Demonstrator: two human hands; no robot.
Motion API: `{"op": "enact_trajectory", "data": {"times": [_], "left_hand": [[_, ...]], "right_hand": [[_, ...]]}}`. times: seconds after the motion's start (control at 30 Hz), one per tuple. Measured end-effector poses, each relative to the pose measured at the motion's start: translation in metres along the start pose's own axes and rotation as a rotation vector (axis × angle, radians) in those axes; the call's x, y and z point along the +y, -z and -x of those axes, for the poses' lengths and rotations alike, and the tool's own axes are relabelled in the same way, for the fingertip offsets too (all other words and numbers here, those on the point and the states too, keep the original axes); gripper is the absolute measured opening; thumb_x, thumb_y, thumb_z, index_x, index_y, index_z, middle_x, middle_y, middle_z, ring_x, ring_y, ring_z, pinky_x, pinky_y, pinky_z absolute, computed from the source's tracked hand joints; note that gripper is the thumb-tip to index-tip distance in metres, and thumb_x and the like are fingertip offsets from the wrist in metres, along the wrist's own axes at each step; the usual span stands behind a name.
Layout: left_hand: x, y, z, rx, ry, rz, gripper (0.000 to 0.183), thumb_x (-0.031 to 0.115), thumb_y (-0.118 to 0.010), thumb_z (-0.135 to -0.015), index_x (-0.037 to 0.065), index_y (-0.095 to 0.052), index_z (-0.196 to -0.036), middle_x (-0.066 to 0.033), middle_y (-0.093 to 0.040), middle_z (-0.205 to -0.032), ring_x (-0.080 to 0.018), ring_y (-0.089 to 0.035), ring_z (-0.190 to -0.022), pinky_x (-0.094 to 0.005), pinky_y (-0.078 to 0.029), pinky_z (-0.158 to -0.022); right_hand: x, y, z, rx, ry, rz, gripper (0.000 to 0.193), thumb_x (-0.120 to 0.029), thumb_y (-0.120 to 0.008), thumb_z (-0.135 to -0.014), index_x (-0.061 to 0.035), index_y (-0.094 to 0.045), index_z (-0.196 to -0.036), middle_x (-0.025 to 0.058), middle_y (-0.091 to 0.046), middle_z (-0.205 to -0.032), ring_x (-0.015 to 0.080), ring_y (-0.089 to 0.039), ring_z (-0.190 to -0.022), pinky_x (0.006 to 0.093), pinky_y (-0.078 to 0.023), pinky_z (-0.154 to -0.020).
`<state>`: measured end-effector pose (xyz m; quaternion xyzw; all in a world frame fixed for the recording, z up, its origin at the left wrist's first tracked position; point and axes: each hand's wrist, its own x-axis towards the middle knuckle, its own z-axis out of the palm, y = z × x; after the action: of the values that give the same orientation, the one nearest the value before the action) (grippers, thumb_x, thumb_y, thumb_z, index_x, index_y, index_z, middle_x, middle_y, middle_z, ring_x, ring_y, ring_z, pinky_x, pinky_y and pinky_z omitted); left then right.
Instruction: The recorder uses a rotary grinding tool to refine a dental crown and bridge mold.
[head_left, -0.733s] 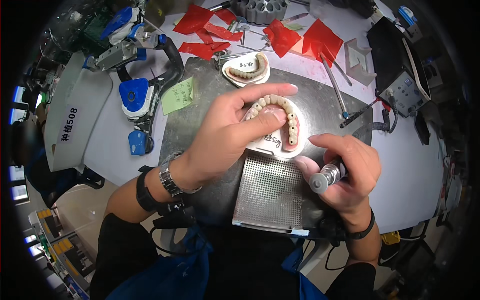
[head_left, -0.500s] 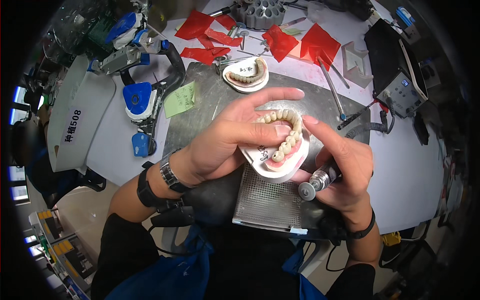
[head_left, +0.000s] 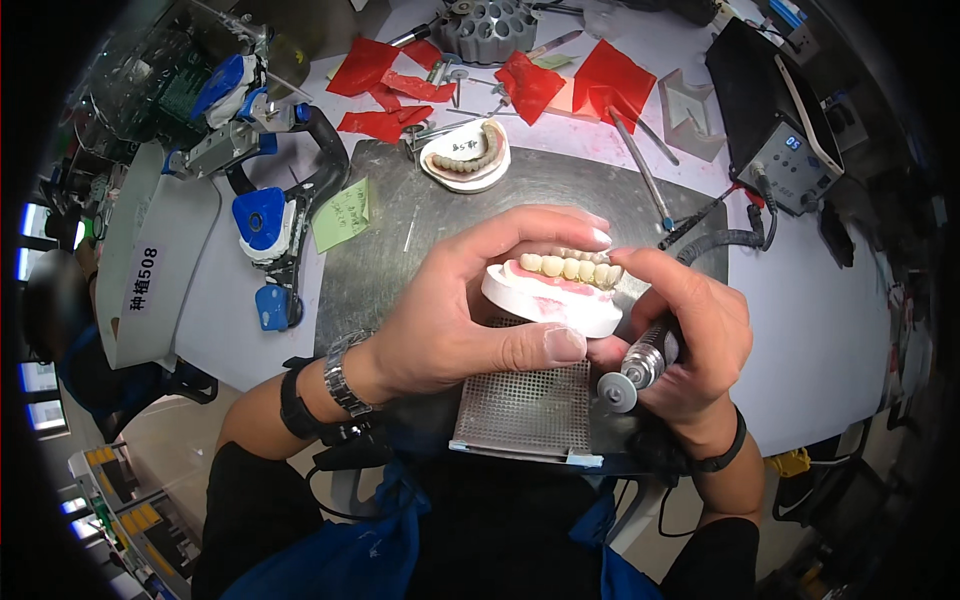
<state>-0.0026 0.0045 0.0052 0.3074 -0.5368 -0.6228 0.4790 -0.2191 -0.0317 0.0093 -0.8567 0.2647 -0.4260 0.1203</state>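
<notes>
The dental model [head_left: 555, 290] is gripped by the left hand [head_left: 460, 310]; the handpiece [head_left: 645, 365], clasped in the right hand [head_left: 690, 340], should be braced steadily.

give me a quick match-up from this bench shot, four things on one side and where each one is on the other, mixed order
Things:
1. tooth model
2. rotary tool
3. second tooth model
4. green note

Places:
A. on the metal plate's far edge
B. in the right hand
C. beside the blue-and-black frame
D. in the left hand

Pairs: 1-D, 2-B, 3-A, 4-C
</notes>
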Motion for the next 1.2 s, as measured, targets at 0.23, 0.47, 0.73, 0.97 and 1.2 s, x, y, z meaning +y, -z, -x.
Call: {"op": "enact_trajectory", "data": {"times": [0.23, 0.47, 0.73, 0.97, 1.2], "left_hand": [[0.002, 0.009, 0.001, 0.047, -0.083, -0.111, 0.051, 0.016, -0.073, -0.079, -0.001, -0.057, -0.124, -0.0256, -0.056, -0.135, -0.0285, -0.059, -0.122, -0.0409, -0.049, -0.105], [0.004, 0.019, -0.005, 0.020, -0.434, -0.709, 0.042, 0.014, -0.073, -0.070, -0.005, -0.066, -0.107, -0.0224, -0.070, -0.114, -0.0321, -0.066, -0.112, -0.0461, -0.047, -0.104], [0.003, 0.020, -0.005, 0.020, -0.448, -0.736, 0.043, 0.013, -0.075, -0.067, -0.005, -0.066, -0.105, -0.0214, -0.071, -0.112, -0.0301, -0.068, -0.107, -0.0450, -0.048, -0.102], [0.002, 0.020, -0.004, 0.018, -0.462, -0.751, 0.043, 0.011, -0.075, -0.066, -0.006, -0.067, -0.105, -0.0224, -0.071, -0.111, -0.0291, -0.069, -0.103, -0.0431, -0.050, -0.100], [0.002, 0.020, -0.004, 0.024, -0.464, -0.753, 0.042, 0.010, -0.076, -0.067, -0.006, -0.067, -0.105, -0.0229, -0.071, -0.110, -0.0292, -0.069, -0.104, -0.0442, -0.050, -0.100]], "right_hand": [[-0.006, -0.003, -0.007, 0.050, -0.136, -0.010, 0.060, -0.033, -0.093, -0.061, -0.0007, -0.067, -0.104, 0.0083, -0.070, -0.088, 0.0207, -0.063, -0.060, 0.0295, -0.050, -0.053], [-0.005, 0.002, -0.006, -0.173, -0.195, 0.141, 0.061, -0.024, -0.092, -0.062, 0.0003, -0.066, -0.111, 0.0088, -0.071, -0.099, 0.0130, -0.061, -0.068, 0.0239, -0.046, -0.056], [-0.005, 0.001, -0.005, -0.210, -0.207, 0.105, 0.057, -0.020, -0.090, -0.063, 0.0014, -0.067, -0.110, 0.0089, -0.070, -0.097, 0.0129, -0.060, -0.069, 0.0240, -0.046, -0.057], [-0.002, -0.003, -0.004, -0.174, -0.132, 0.056, 0.055, -0.020, -0.090, -0.065, 0.0023, -0.066, -0.110, 0.0096, -0.070, -0.097, 0.0139, -0.061, -0.073, 0.0239, -0.046, -0.061], [-0.004, -0.004, -0.004, -0.171, -0.190, 0.060, 0.054, -0.019, -0.089, -0.065, 0.0022, -0.067, -0.109, 0.0079, -0.070, -0.096, 0.0125, -0.060, -0.073, 0.0236, -0.046, -0.061]]}}
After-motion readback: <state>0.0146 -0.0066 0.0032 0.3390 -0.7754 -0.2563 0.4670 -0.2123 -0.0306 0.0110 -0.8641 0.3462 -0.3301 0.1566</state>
